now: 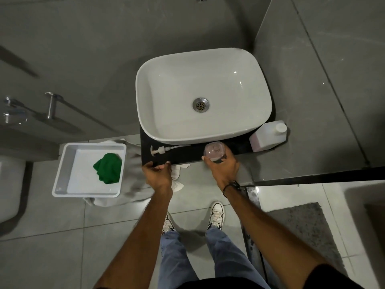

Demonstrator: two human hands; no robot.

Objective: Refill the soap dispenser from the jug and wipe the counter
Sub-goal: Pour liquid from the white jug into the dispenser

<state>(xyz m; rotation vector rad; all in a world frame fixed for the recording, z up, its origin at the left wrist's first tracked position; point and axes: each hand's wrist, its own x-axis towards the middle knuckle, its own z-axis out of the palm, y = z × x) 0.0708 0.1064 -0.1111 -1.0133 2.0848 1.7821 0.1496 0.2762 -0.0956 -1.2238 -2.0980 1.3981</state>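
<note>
Head view: right hand (224,170) is clamping the soap dispenser (214,151) upright on the near counter (187,155), prob. steadying it w/ pump (161,150) lying out to its left. Left hand (157,173) is curling on counter edge, bracing. Dispenser is looking clear, pinkish, low. Jug (267,136), capped, is sitting far right beside sink (145,113).

We see white sink (245,130) with round metal drain (200,104). Left of it, white tray (62,170), empty but for green cloth. Grey mat (308,230) lies on tiled floor (62,247). White sneakers (217,213) stand below, under blue jeans (177,261).
</note>
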